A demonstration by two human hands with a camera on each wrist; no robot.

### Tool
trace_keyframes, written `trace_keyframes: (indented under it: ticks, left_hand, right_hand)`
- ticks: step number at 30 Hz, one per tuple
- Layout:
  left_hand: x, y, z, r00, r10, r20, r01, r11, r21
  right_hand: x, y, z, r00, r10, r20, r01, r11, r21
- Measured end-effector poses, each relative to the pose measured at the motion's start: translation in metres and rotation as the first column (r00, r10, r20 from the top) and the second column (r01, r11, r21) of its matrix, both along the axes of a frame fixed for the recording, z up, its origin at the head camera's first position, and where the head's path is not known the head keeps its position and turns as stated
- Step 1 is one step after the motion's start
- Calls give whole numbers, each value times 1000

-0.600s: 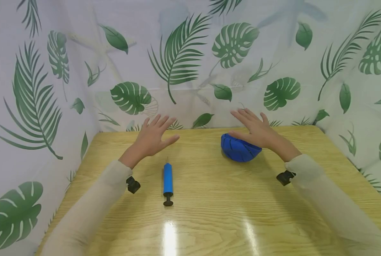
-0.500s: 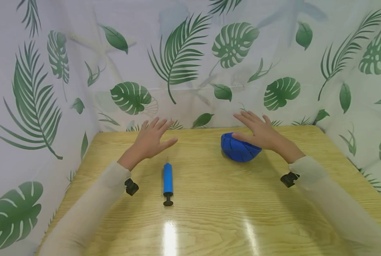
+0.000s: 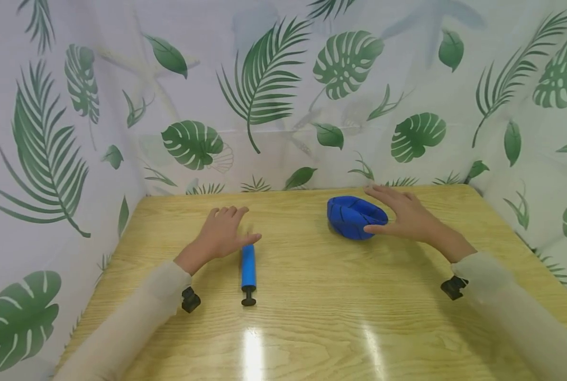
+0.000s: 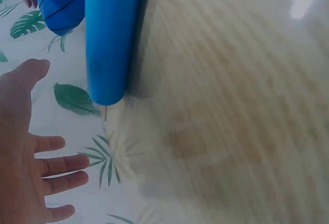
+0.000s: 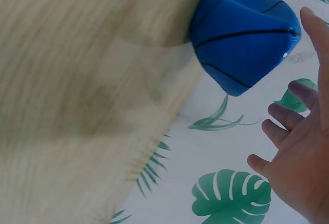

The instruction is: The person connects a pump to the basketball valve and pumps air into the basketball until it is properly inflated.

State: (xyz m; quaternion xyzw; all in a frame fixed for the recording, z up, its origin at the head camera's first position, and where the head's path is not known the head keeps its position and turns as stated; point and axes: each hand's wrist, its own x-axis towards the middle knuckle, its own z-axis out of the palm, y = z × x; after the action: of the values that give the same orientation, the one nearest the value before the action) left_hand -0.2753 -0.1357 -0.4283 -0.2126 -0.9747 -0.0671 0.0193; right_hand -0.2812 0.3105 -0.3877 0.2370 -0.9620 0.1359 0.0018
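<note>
A blue hand pump (image 3: 248, 270) with a black handle lies on the table, handle toward me. Its thin needle shows at the far end in the left wrist view. My left hand (image 3: 218, 234) hovers just left of the pump's needle end, fingers relaxed and thumb apart, holding nothing. Farther right sits a deflated blue ball (image 3: 347, 221) with black lines, its top caved in. Beside the ball's right side is my right hand (image 3: 407, 217), its thumb overlapping the ball's edge in the head view. In the right wrist view, spread fingers (image 5: 284, 115) stand apart from the ball.
The wooden table (image 3: 312, 307) carries both things, the ball lying toward its far edge. White cloth (image 3: 274, 159) printed with green leaves hangs behind the table and along both sides. Each wrist wears a small black camera (image 3: 190, 300).
Both hands have come down and nearer to me. The left has dropped toward the pump's needle end; the right has shifted right, uncovering more of the ball. Pump and ball stay in place.
</note>
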Motion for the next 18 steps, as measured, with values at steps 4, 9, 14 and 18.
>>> trace_keyframes:
  ticks: [4, 9, 14, 18]
  left_hand:
    - [4, 2, -6, 998, 37, 42, -38, 999, 6]
    - [9, 5, -14, 995, 70, 75, -71, 997, 10]
    - [14, 8, -21, 990, 94, 107, -92, 996, -19]
    - [17, 10, -23, 983, 84, 165, -79, 996, -37]
  right_hand:
    - [5, 5, -9, 1000, 15, -15, -15, 1000, -24]
    - [11, 10, -18, 998, 42, -50, -45, 997, -69]
    - [13, 13, -27, 994, 59, -95, -68, 993, -94]
    - [14, 14, -32, 988, 66, -138, -80, 991, -106]
